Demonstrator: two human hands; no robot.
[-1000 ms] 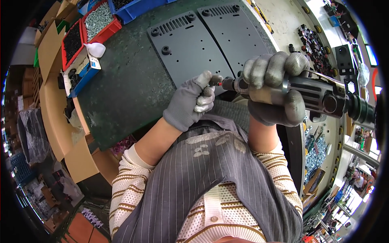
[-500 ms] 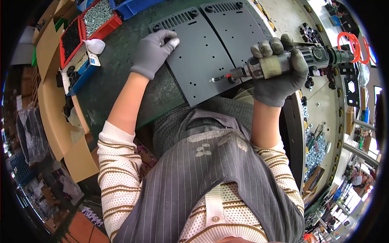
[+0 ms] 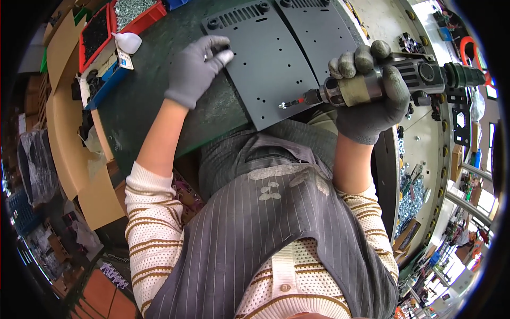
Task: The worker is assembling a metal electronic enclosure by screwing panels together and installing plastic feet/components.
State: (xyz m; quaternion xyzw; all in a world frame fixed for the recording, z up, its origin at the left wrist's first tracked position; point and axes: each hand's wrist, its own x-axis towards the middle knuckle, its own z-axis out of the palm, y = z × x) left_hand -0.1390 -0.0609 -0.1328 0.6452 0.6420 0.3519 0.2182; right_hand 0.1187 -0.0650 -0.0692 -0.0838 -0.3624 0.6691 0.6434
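My right hand (image 3: pixel 372 93), in a dark grey glove, is wrapped round a power screwdriver (image 3: pixel 361 89). The tool points left, and its bit ends in a small bright silver piece, likely a screw (image 3: pixel 282 106), above the near end of a dark grey metal plate (image 3: pixel 265 69). My gloved left hand (image 3: pixel 196 69) hovers by that plate's left edge, with fingers curled and thumb drawn toward them. A tiny pale glint shows among those fingers, too small to name. Beside the first plate lies a second similar plate (image 3: pixel 319 37); both have slots, small holes and round black feet.
The plates rest on a dark green tabletop (image 3: pixel 149 95). At the far left stand a red bin (image 3: pixel 159 11) of silver screws, another of black pieces, a white scoop (image 3: pixel 127 42) and a blue tray (image 3: pixel 109 90). Cardboard (image 3: pixel 66 138) borders the left side. A conveyor with loose hardware (image 3: pixel 411 202) runs along the right.
The plates and bins appear shifted slightly up in the view. My left hand has drawn a little away from the plate, and the screwdriver has shifted slightly right relative to my body.
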